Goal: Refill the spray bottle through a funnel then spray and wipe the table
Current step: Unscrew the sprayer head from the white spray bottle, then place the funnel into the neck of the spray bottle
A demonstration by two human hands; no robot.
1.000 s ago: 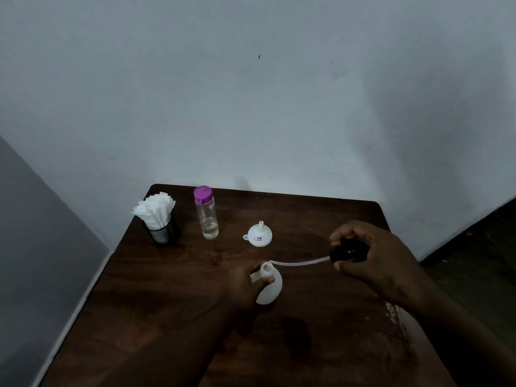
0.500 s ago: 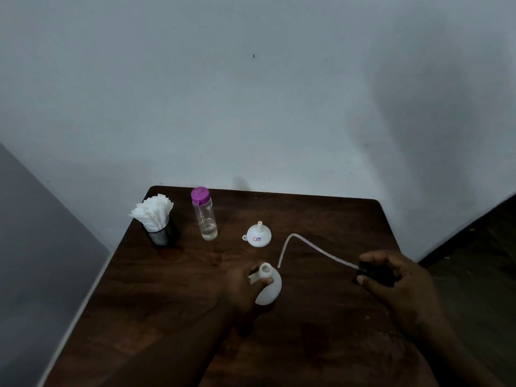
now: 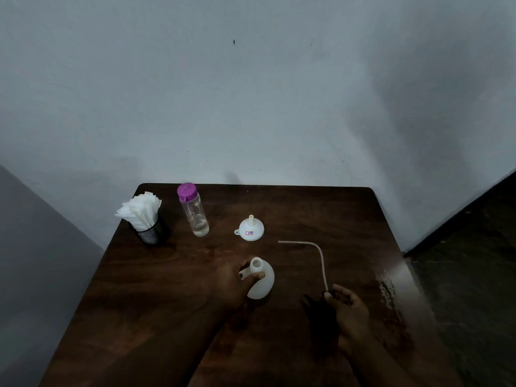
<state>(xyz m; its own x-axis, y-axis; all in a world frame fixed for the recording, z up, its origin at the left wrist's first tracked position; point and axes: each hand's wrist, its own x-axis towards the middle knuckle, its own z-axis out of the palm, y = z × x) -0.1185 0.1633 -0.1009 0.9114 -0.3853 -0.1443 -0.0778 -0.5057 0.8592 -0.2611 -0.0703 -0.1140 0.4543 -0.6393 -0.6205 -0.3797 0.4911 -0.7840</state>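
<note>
A white spray bottle (image 3: 264,283) stands uncapped on the dark wooden table (image 3: 335,213), and my left hand (image 3: 237,280) grips it at the neck. My right hand (image 3: 349,308) holds the black spray head (image 3: 318,304) low over the table to the bottle's right. Its pale dip tube (image 3: 321,261) curves away towards the back and lies free of the bottle. A small white funnel (image 3: 250,227) sits upside down behind the bottle. A clear refill bottle (image 3: 194,210) with a purple cap holds a little liquid.
A black mesh holder of white paper napkins (image 3: 145,216) stands at the back left corner. A wet patch (image 3: 388,289) glistens near the table's right edge. A pale wall runs close behind the table, and dark floor lies to the right.
My right hand has drawn the spray head and its tube out of the bottle, swung it right and lowered it towards the table. My left hand kept the bottle still.
</note>
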